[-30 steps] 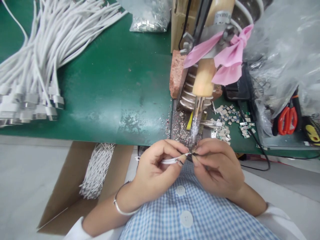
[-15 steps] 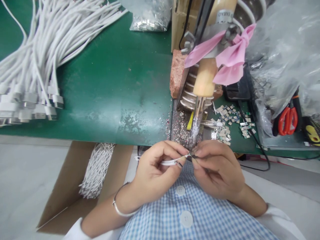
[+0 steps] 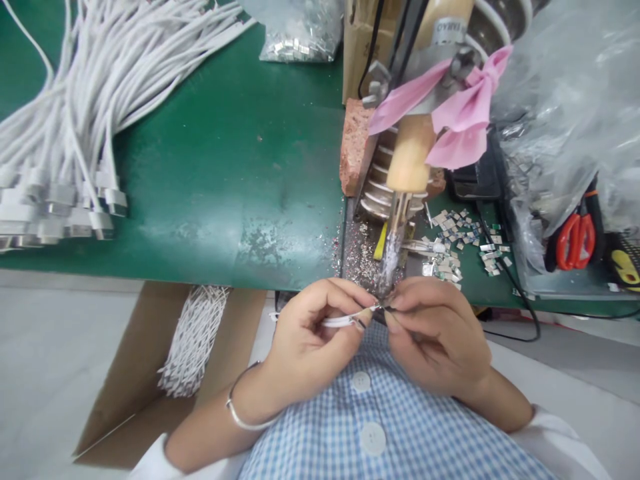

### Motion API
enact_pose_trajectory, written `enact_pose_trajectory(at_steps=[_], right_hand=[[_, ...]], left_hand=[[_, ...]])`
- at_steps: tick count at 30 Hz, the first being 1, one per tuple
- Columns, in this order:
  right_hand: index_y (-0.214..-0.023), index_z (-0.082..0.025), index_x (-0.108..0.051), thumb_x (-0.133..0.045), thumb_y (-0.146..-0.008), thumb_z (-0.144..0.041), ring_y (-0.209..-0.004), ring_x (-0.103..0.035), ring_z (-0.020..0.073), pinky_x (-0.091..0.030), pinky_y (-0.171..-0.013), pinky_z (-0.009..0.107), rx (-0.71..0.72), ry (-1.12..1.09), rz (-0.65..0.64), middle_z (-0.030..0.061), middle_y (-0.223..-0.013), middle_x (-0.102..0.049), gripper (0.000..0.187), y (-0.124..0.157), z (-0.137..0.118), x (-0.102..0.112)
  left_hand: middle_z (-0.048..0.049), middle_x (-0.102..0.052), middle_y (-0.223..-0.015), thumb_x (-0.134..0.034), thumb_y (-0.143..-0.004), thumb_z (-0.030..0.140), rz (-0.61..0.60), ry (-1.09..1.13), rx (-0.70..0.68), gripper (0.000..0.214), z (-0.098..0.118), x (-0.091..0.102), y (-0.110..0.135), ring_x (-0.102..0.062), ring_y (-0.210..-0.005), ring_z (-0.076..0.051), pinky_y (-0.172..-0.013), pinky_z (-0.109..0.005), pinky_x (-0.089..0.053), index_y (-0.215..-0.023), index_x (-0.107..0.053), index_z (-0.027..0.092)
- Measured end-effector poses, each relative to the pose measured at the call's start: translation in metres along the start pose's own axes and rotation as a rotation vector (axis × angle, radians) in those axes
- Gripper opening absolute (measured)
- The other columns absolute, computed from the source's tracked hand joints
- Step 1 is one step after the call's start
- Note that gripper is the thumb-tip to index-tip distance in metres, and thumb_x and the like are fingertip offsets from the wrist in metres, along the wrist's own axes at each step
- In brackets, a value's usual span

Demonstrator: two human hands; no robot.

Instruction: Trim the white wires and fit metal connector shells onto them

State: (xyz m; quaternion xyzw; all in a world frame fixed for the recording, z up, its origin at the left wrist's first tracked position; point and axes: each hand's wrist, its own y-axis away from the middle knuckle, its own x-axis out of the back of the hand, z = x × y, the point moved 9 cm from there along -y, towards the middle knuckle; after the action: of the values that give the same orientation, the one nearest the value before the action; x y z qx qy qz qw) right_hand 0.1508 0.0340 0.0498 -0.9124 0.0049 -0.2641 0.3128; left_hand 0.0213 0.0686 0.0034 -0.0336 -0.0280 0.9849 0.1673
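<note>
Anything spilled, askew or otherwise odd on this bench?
Yes. Small metal clips lie scattered loose on the green table beside the soldering iron, and glittery crumbs speckle the table edge beneath its tip. A pink rag is knotted round the iron.

Left hand (image 3: 307,337) and right hand (image 3: 437,340) pinch tight, fingertips meeting at chest.

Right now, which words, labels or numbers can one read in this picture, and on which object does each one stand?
Band on the wooden handle: a short word in dark capitals, tilted and too blurred to read surely.
Yellow tool: dark marks, too small to read.
White cable, pinched by left hand and right hand: no print visible.
Nothing else carries readable text.
</note>
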Motion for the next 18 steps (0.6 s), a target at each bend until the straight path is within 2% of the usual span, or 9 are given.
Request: enact_pose_trajectory(at_steps=[4,18], right_hand=[[-0.083,-0.017,-0.056,-0.059,-0.077,0.001,-0.086,-0.061,0.0156,-0.058,-0.074,0.031,0.004,0.011,0.024,0.0040,-0.089,-0.058,0.019,-0.0012,-0.0017,0.0023],[-0.085,-0.017,-0.055,-0.058,-0.076,0.000,-0.084,-0.063,0.0163,-0.059,-0.072,0.032,-0.016,-0.042,-0.039,0.0044,-0.089,-0.058,0.020,0.0033,0.0019,-0.0045]], left_hand=[[-0.0020,-0.069,-0.089,-0.060,-0.079,0.000,-0.002,0.004,-0.010,0.017,0.0024,-0.0012,-0.0012,-0.065,-0.077,-0.009,-0.063,-0.017,-0.050,-0.080,-0.060,0.017],[-0.0005,-0.069,-0.088,-0.061,-0.080,0.000,-0.029,-0.013,0.040,0.017,-0.0051,-0.0004,0.0038,-0.065,-0.077,-0.008,-0.064,-0.016,-0.050,-0.079,-0.060,0.018]])
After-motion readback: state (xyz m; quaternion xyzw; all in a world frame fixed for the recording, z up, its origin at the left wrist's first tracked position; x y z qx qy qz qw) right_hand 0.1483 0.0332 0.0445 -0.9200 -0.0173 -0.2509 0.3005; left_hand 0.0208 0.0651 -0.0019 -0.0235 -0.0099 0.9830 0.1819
